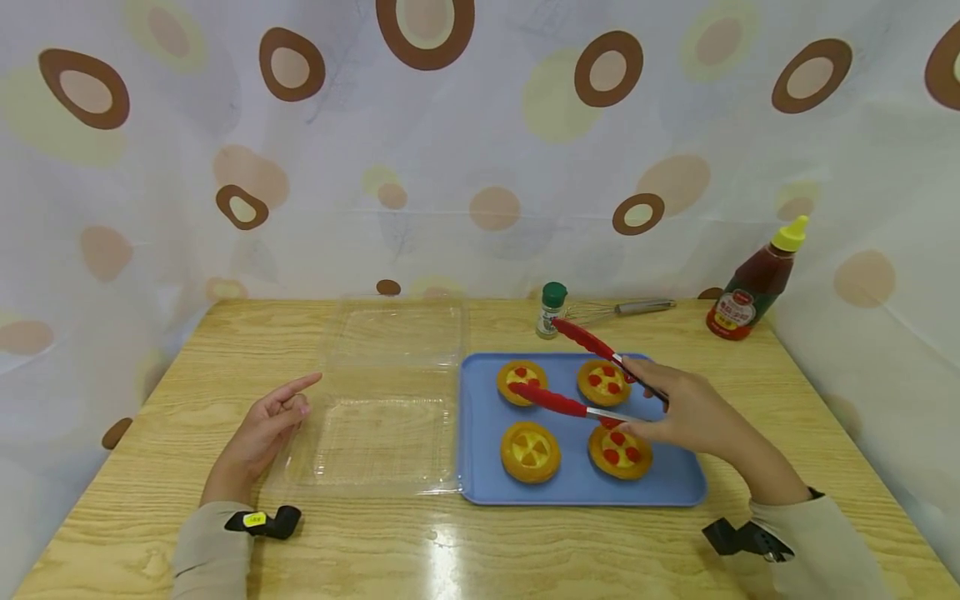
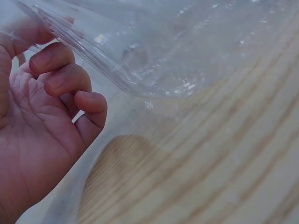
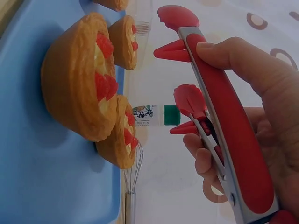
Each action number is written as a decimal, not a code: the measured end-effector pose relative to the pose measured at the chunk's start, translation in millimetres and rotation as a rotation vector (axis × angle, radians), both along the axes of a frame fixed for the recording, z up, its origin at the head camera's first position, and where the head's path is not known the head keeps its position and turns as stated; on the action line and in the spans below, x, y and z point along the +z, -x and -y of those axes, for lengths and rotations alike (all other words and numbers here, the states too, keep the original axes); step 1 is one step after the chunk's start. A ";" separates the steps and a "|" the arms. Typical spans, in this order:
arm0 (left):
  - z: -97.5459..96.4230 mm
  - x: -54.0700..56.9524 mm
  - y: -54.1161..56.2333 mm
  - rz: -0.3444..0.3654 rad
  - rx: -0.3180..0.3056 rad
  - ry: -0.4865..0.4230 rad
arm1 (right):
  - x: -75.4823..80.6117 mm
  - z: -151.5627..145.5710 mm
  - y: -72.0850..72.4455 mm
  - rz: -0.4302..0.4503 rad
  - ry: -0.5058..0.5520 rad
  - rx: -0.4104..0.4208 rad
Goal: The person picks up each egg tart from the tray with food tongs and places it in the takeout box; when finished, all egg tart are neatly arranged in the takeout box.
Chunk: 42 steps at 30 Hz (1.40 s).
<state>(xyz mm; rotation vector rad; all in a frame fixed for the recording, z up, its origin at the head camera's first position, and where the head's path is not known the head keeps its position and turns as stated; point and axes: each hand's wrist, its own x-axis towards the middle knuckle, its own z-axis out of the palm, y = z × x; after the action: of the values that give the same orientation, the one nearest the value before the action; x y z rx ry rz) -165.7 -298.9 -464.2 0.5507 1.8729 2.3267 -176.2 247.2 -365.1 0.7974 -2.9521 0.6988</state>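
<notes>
Four fruit tarts (image 1: 530, 452) are carried by blue tray (image 1: 480, 433); above it, red-tipped tongs (image 1: 558, 402), tips apart, are gripped by R hand (image 1: 686, 408). Just L of tray, clear plastic clamshell (image 1: 390, 483) is set, w/ L hand (image 1: 258, 433) at its edge, fingers part-curled; pinch can't be told.

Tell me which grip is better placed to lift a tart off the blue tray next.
Right, most likely: the right grip holds the red tongs, spread open near the tarts on the blue tray. The left grip is at the clear container, without a tool.
</notes>
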 end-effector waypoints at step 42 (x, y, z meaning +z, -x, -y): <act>1.4 -2.0 -0.1 -0.039 -0.035 0.010 | -3.7 29.0 26.6 0.167 -0.071 0.127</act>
<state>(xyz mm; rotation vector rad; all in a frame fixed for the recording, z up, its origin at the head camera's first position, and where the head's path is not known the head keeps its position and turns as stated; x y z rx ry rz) -165.7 -300.3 -466.2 0.6278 1.8744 2.2999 -202.8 218.2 -368.8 0.9856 -3.1136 0.7024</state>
